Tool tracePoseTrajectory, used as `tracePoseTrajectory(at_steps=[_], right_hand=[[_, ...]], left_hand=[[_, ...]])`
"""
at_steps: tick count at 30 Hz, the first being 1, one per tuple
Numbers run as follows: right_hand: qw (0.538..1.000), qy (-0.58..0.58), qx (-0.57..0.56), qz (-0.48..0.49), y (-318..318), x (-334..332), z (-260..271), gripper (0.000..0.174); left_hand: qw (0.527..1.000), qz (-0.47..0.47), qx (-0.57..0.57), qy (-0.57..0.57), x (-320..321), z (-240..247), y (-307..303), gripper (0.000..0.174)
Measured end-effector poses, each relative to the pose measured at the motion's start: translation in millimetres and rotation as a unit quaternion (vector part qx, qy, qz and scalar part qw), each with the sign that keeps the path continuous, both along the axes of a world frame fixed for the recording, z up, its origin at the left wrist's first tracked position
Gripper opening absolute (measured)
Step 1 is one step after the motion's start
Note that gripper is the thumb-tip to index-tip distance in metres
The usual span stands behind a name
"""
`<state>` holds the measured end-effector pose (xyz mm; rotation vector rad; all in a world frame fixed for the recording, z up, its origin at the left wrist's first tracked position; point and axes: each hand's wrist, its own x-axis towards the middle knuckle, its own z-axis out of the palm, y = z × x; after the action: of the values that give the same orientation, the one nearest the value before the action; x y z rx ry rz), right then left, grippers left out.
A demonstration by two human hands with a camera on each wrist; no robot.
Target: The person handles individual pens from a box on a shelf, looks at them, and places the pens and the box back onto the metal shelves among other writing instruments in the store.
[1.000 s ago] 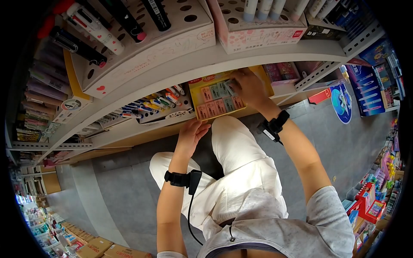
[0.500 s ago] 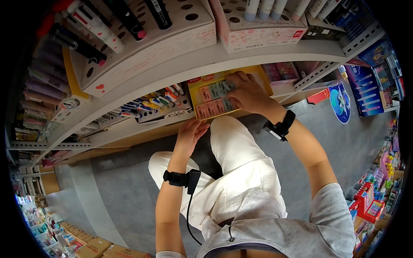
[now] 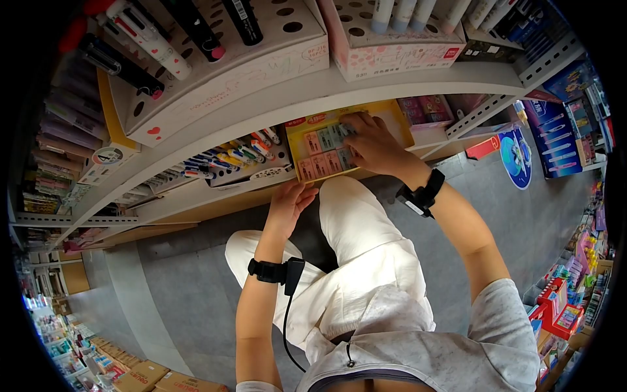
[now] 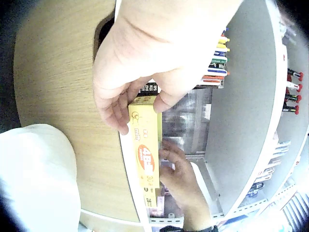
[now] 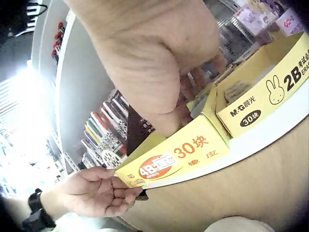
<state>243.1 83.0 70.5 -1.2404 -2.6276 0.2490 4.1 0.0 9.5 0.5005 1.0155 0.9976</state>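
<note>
A yellow box marked 4B point(image 3: 297, 145) stands on the lower shelf and holds rows of pink and grey-green erasers point(image 3: 318, 166). My left hand point(image 3: 284, 210) grips its near left corner; in the left wrist view, thumb and fingers lie on either side of the box end point(image 4: 145, 140). My right hand point(image 3: 380, 149) reaches into the right part of this box, fingers bent down over the erasers. Its fingertips are partly hidden, so whether they pinch an eraser is unclear. In the right wrist view a second yellow box, marked 2B point(image 5: 263, 104), adjoins the first.
Colourful pens point(image 3: 238, 155) stand in a holder left of the boxes. The upper shelf edge point(image 3: 261, 108) runs just above them, with pen boxes point(image 3: 398, 62) on it. To the right are small pink packs point(image 3: 428, 108) and a slotted shelf bracket point(image 3: 480, 116).
Since a second ago my right hand has shifted slightly left over the erasers, and its wrist has moved a little right. My left hand has stayed at the box corner.
</note>
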Motion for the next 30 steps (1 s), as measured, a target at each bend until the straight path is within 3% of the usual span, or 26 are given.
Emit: tracePoseTrajectory(at_steps=[6,11,18,24,26,30], right_hand=[[0.999,-0.021,0.041,-0.006,-6.7,2.6,-5.4,0.025],[0.999,0.028,-0.015,-0.022,-1.4,4.9,-13.7,0.021],[0.999,0.035,-0.011,-0.023,2.3,3.9,-14.6,0.017],[0.995,0.087,0.038,0.020,-4.6,3.5,4.0,0.020],[0.993,0.005,-0.121,-0.007,-6.7,-1.6,18.0,0.022],[0.995,0.006,-0.102,0.009,-5.3,1.1,16.5,0.021]], left_hand=[[1.000,0.009,0.003,-0.002,0.1,-0.7,-1.1,0.022],[1.000,0.007,-0.004,-0.006,0.0,0.0,-0.5,0.023],[1.000,0.014,0.000,-0.011,0.4,-0.3,-1.2,0.025],[1.000,0.005,0.005,-0.002,-0.2,-2.4,-0.7,0.025],[1.000,0.005,0.002,-0.003,-0.3,-2.0,-0.7,0.025],[1.000,0.002,0.000,0.002,-0.3,0.0,-0.8,0.025]])
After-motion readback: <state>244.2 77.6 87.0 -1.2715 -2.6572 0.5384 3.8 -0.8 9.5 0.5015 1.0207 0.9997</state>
